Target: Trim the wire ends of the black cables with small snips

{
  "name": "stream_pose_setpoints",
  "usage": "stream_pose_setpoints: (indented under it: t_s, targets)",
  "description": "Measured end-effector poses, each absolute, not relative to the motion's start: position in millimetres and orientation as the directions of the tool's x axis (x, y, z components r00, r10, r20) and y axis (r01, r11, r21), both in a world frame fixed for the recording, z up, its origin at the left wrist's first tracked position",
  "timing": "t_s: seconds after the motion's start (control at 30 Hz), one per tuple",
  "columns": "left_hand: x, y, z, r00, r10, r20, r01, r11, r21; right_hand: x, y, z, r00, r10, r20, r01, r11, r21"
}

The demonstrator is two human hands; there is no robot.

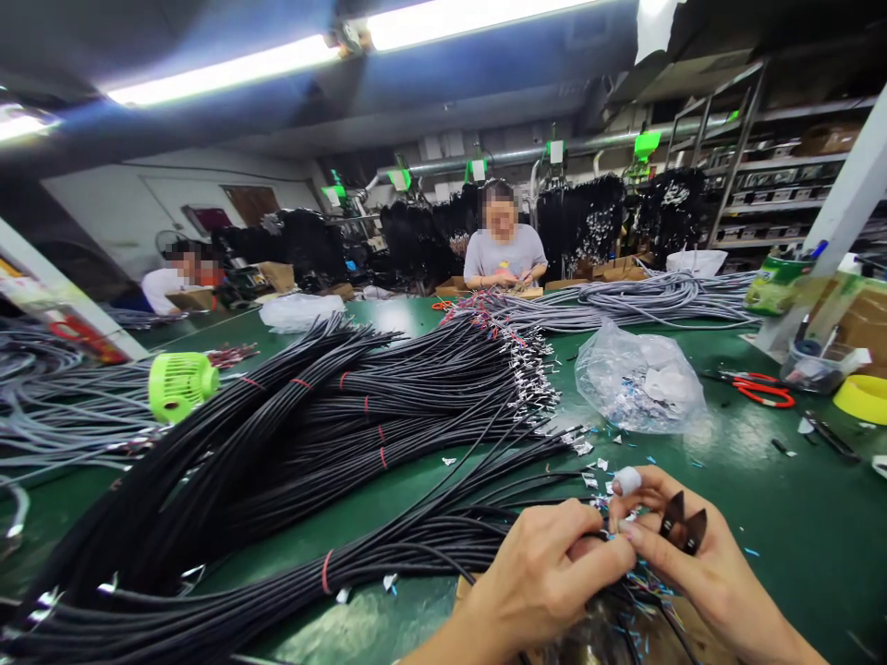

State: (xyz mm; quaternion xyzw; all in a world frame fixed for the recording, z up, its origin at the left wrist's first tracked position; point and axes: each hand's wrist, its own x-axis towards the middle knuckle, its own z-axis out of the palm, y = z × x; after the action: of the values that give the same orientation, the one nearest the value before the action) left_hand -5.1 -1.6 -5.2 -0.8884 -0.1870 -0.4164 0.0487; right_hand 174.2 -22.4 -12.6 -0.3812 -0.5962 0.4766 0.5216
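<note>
My left hand (547, 565) is closed in a pinch at the stripped end of a black cable, its fingertips meeting those of my right hand. The wire between them is mostly hidden. My right hand (713, 563) also pinches there, with a pair of dark-bladed snips (683, 525) tucked in it, the two pointed blades showing between the fingers. White wrapping (627, 480) covers one right fingertip. Beneath both hands lie thin coloured wires (648, 591) and blue scraps. A black cable bundle (388, 554), tied with a red band, runs in from the left.
More black cables (416, 406) cover the green table (755, 480). A clear bag of scraps (641, 379), red-handled scissors (759, 390) and a yellow ring (865, 397) lie right. A green fan (181, 386) stands left. Grey cables (644, 300) lie behind; a co-worker (504, 249) sits across.
</note>
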Motion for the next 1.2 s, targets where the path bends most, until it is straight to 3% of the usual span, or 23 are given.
stream_pose_setpoints:
  t_s: [0.1,0.33,0.5,0.63,0.77,0.9,1.0,1.1,1.2]
  targets:
    - [-6.0,-2.5,-5.8,0.58,0.286,0.763,0.374,-0.925,0.062,175.7,-22.9,-7.4,-0.11,0.95,0.293,0.04,0.299,-0.953]
    - [-10.7,-7.8,-2.4,0.529,0.373,0.762,0.334,-0.917,0.217,175.5,-30.4,-11.5,-0.033,0.908,0.417,0.219,0.414,-0.884]
    - [-10.8,-5.9,-1.2,0.535,0.396,0.746,0.294,-0.915,0.275,176.6,-33.2,-12.9,-0.106,0.745,0.658,0.495,0.614,-0.615]
    - [-9.5,-5.0,-4.0,0.563,0.45,0.693,0.26,-0.893,0.369,180.7,-28.4,-6.5,-0.27,0.591,0.76,0.518,0.755,-0.403]
    - [-6.0,-4.0,-7.7,0.549,0.495,0.674,0.2,-0.86,0.469,184.1,-26.4,-9.8,-0.345,0.543,0.766,0.535,0.784,-0.315]
    - [-3.0,-2.2,-6.8,0.504,0.553,0.663,0.038,-0.781,0.623,185.3,-26.1,-16.1,-0.301,0.539,0.787,0.604,0.746,-0.28]
    - [-3.4,-0.9,-3.0,0.455,0.623,0.636,-0.053,-0.694,0.718,184.9,-24.5,-13.4,-0.168,0.606,0.778,0.639,0.668,-0.382]
    - [-4.8,-0.2,0.4,0.429,0.653,0.625,-0.111,-0.648,0.753,182.3,-23.8,-8.3,-0.108,0.644,0.757,0.592,0.654,-0.471]
    - [-4.9,0.0,1.5,0.434,0.656,0.618,-0.119,-0.638,0.761,177.2,-26.2,-6.7,-0.178,0.638,0.749,0.56,0.691,-0.456]
